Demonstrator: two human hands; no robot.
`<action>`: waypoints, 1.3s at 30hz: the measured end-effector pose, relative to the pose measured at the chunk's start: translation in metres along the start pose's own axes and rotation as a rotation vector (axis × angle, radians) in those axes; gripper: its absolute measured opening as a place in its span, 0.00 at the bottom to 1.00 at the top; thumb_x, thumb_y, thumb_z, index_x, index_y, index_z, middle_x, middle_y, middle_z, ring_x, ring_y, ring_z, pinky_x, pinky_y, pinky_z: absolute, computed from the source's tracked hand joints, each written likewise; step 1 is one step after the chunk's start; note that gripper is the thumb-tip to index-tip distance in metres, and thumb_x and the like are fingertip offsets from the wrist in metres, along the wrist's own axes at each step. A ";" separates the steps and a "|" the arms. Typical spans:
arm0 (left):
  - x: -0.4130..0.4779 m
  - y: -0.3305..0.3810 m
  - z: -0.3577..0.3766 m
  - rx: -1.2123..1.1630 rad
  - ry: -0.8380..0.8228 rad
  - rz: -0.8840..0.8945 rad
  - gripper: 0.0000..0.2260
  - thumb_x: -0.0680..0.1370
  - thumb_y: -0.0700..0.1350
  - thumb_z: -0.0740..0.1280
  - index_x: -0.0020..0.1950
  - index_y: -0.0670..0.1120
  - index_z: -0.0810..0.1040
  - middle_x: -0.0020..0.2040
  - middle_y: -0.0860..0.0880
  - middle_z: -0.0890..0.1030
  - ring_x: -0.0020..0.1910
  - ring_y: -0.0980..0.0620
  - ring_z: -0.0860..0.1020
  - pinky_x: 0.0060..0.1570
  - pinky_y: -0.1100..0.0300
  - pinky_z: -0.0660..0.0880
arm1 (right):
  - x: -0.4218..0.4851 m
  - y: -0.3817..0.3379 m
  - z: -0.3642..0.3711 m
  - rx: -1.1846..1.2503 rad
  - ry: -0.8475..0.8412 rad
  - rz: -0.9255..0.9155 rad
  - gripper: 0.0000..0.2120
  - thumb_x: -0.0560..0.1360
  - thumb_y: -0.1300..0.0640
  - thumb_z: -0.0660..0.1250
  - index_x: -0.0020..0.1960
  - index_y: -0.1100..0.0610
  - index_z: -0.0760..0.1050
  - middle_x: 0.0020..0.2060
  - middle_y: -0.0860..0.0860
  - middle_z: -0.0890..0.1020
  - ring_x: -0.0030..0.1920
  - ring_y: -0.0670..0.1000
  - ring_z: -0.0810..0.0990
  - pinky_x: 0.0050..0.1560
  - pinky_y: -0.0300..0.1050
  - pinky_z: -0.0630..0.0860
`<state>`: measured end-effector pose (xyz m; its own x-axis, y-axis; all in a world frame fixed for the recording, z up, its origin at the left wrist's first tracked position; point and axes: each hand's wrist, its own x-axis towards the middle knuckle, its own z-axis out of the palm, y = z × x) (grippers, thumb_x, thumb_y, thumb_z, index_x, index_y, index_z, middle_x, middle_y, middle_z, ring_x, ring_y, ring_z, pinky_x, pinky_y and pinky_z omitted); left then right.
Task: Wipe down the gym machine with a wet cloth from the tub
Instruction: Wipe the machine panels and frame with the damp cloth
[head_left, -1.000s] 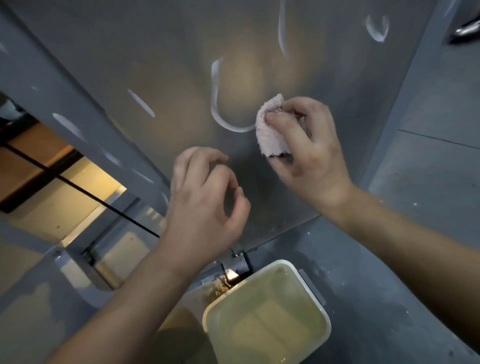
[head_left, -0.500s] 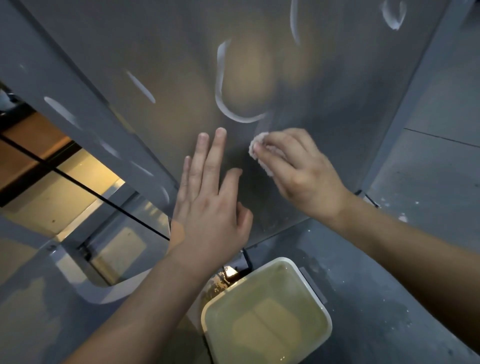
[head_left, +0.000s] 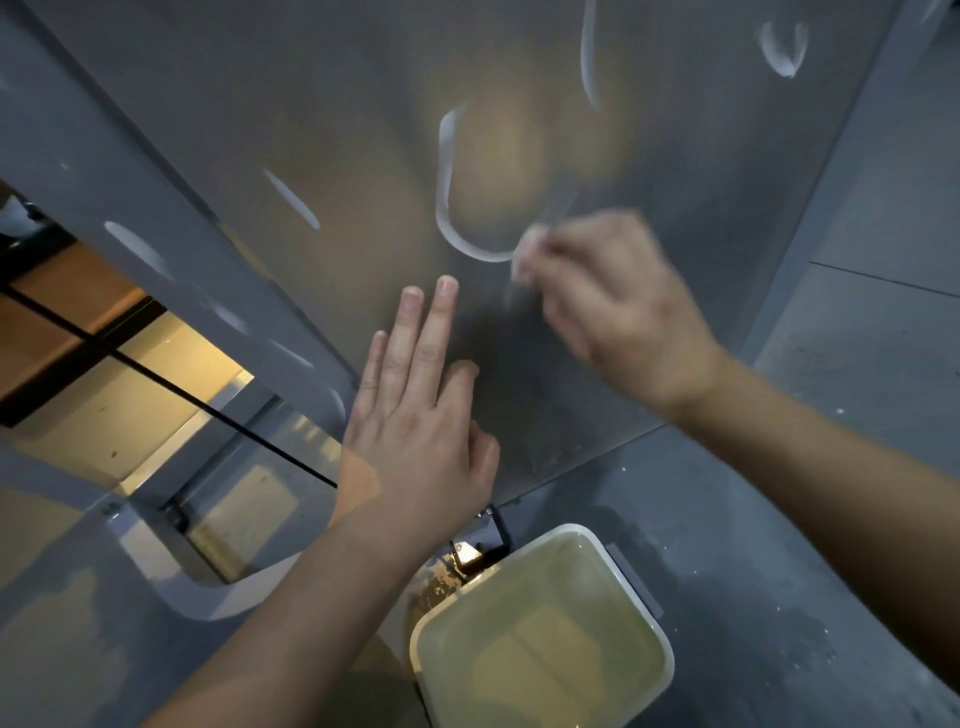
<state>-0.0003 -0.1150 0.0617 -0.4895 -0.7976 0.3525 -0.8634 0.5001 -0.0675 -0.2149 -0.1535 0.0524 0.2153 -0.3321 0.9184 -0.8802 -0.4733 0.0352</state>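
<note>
Grey metal gym-machine panel (head_left: 322, 130) now braced under straight-fingered left hand (head_left: 415, 426). Small pale cloth (head_left: 524, 254), pinched in blurred right hand (head_left: 618, 312), swept up onto curved white smear (head_left: 447, 208); wiping underway.

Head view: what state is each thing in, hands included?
left hand: open, fingers straight, flat against the machine panel.
right hand: grips the cloth, motion-blurred.
cloth: bunched, at the panel; contact too blurred to tell.
machine panel: marked with white streaks.
tub: uncovered, holding yellowish water.
</note>
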 end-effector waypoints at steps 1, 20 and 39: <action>0.000 0.000 0.001 0.004 -0.005 0.002 0.16 0.70 0.44 0.68 0.57 0.45 0.80 0.85 0.46 0.45 0.83 0.47 0.40 0.81 0.49 0.43 | 0.013 0.007 -0.004 -0.026 0.080 0.036 0.09 0.80 0.67 0.66 0.59 0.67 0.82 0.51 0.61 0.84 0.47 0.63 0.82 0.51 0.52 0.78; -0.001 -0.003 -0.004 -0.042 -0.011 0.016 0.18 0.71 0.47 0.64 0.59 0.45 0.80 0.85 0.48 0.45 0.83 0.48 0.41 0.81 0.47 0.46 | 0.009 -0.012 -0.010 0.036 -0.205 -0.084 0.11 0.80 0.67 0.69 0.62 0.66 0.82 0.55 0.60 0.84 0.49 0.63 0.82 0.48 0.52 0.81; -0.008 -0.007 -0.040 0.045 -0.109 -0.080 0.41 0.72 0.49 0.67 0.83 0.40 0.57 0.84 0.47 0.42 0.83 0.48 0.39 0.81 0.47 0.46 | 0.025 -0.024 -0.007 0.062 -0.205 -0.037 0.11 0.79 0.68 0.71 0.61 0.65 0.83 0.52 0.57 0.85 0.47 0.61 0.81 0.45 0.49 0.81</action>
<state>0.0144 -0.0984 0.0964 -0.4270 -0.8676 0.2550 -0.9037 0.4196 -0.0855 -0.1909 -0.1444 0.0775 0.3338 -0.4698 0.8172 -0.8440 -0.5351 0.0371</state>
